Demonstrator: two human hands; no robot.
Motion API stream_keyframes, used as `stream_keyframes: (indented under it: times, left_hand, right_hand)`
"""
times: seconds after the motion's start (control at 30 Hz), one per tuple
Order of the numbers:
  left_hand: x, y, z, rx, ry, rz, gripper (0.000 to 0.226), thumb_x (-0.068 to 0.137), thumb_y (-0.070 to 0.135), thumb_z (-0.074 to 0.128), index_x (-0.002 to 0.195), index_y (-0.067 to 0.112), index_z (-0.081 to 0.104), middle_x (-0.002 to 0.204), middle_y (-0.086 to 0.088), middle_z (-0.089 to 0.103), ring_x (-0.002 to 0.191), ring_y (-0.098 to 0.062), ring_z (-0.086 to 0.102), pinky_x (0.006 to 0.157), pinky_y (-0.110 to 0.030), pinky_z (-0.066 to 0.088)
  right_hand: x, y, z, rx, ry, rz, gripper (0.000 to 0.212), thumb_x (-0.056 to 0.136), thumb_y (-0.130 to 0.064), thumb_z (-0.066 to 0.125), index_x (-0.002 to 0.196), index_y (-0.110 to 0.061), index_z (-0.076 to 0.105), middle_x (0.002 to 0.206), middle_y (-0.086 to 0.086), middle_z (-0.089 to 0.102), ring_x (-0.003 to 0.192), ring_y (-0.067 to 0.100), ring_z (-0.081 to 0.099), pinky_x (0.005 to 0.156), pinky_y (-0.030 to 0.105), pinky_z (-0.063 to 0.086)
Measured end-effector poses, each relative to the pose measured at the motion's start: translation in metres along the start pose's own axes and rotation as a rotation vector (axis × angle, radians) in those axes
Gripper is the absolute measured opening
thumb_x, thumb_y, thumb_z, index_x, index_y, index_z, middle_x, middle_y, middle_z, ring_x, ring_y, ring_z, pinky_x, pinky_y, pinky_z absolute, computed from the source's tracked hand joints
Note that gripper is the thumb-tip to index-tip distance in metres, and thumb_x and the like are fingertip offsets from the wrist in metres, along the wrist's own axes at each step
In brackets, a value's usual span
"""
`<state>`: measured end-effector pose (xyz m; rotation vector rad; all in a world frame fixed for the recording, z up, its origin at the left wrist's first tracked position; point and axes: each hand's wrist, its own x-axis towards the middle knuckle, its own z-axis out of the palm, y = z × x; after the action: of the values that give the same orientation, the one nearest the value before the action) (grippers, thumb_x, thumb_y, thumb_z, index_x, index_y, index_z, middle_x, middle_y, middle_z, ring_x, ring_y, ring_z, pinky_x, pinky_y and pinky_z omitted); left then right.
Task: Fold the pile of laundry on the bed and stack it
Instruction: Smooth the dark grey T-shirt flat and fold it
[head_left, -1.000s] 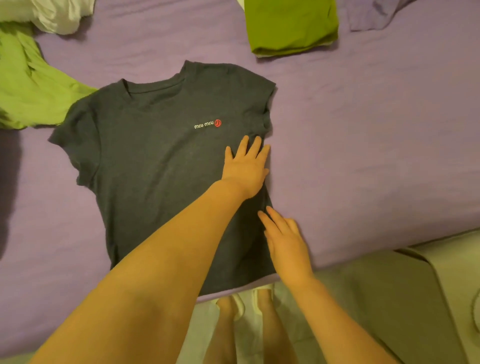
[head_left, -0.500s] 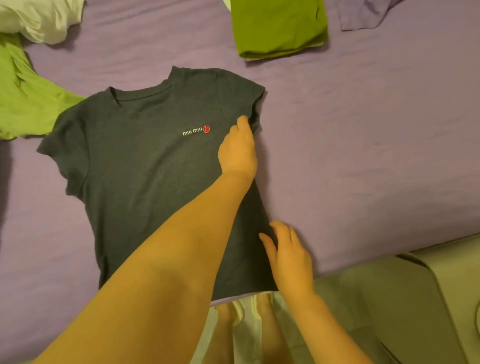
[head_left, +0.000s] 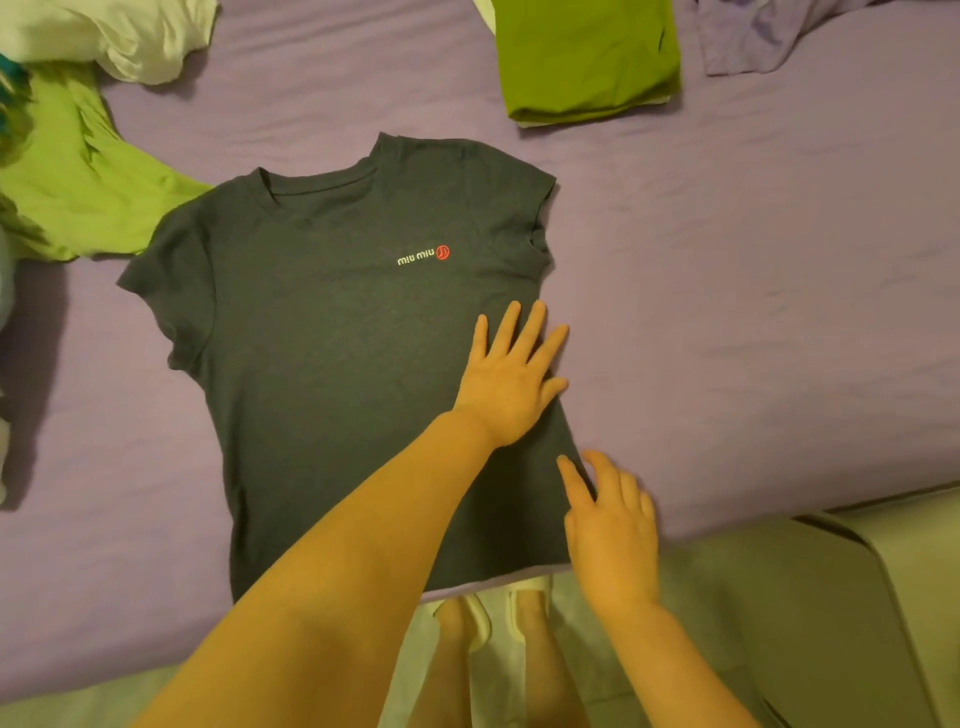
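1. Purple bedsheet: spread wide and lightly creased. Risk judged: creases beneath likely to print into any fold pressed on top.
2. Dark grey T-shirt: laid flat and front up at the near edge of the bed, hem level with the mattress edge, small "miu miu" logo on the chest. Risk judged: hem liable to slide off the edge if dragged nearer; left sleeve touching the lime-green garment, so apt to catch on it during a fold.
3. Lime-green garment: unfolded, crumpled at far left, with a white garment bunched beyond it. Risk judged: may get swept into the fold.
4. Folded green garment: at the far edge, well apart from the T-shirt. Risk judged: stack apt to topple if the next piece lands off-centre.
5. Left hand: fingers straight and spread, palm flat on the T-shirt's right side. Risk judged: uneven pressure likely to skew the cloth.
6. Right hand: fingers relaxed and extended, tips at the T-shirt's right edge, gripping nothing. Risk judged: thin pinch apt to lift one layer only.
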<state>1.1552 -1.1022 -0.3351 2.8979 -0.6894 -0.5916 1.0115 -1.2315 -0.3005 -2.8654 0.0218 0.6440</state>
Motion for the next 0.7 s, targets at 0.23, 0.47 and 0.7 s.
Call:
stream_keyframes:
  times: [0.23,0.47,0.7]
  left_hand:
    - [-0.105,-0.029,0.023,-0.015,-0.064,-0.082,0.067,0.099,0.046,0.035,0.153,0.025,0.0,0.161,-0.005,-0.006,0.147,-0.028,-0.01,0.119,-0.049,-0.004]
    - [-0.207,-0.056,0.042,-0.046,-0.169,-0.332,0.069,0.097,0.05,0.038,0.151,0.034,-0.002,0.161,0.0,-0.006,0.147,-0.029,-0.011,0.116,-0.054,-0.001]
    - [-0.247,-0.061,0.043,-0.221,-0.106,-0.853,0.089,0.088,0.061,0.049,0.152,0.028,-0.001,0.16,-0.009,-0.007,0.147,-0.031,-0.007,0.115,-0.057,0.005]
  right_hand:
    - [0.003,-0.016,0.001,-0.303,-0.135,-0.281,0.068,0.086,-0.025,0.064,0.147,-0.024,0.033,0.155,0.01,0.026,0.145,0.034,0.016,0.112,0.06,0.011]
    - [0.005,-0.074,0.005,-0.334,-0.277,-0.501,0.063,0.1,-0.031,0.04,0.152,-0.026,0.004,0.159,0.011,-0.011,0.144,0.035,-0.018,0.113,0.057,-0.007]
    - [-0.007,-0.108,0.029,-0.402,-0.387,-0.488,0.058,0.1,-0.048,0.028,0.149,-0.042,-0.002,0.157,0.004,-0.024,0.139,0.035,-0.031,0.107,0.069,-0.004]
